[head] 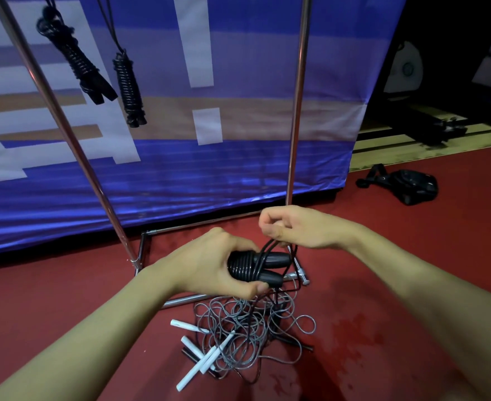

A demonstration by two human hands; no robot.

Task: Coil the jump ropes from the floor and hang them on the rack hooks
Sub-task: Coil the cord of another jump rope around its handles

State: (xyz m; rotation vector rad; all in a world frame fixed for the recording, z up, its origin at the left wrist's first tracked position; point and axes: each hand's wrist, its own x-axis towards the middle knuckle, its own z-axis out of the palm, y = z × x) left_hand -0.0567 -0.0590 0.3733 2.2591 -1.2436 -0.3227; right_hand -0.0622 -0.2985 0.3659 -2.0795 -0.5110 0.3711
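Observation:
My left hand [209, 261] grips the two black handles of a black jump rope [255, 266], with several turns of cord wound round them. Just above and to the right, my right hand [290, 227] pinches the loose black cord running up from the handles. Below my hands, a tangled pile of grey ropes [244, 325] with white handles [198, 360] lies on the red floor. Two coiled black ropes [79, 68] [130, 88] hang at the upper left from the metal rack [296, 111].
The rack's base bars [186, 299] lie on the floor under my hands. A blue and white banner [238, 169] hangs behind the rack. A black bag [406, 186] sits on the floor at the right.

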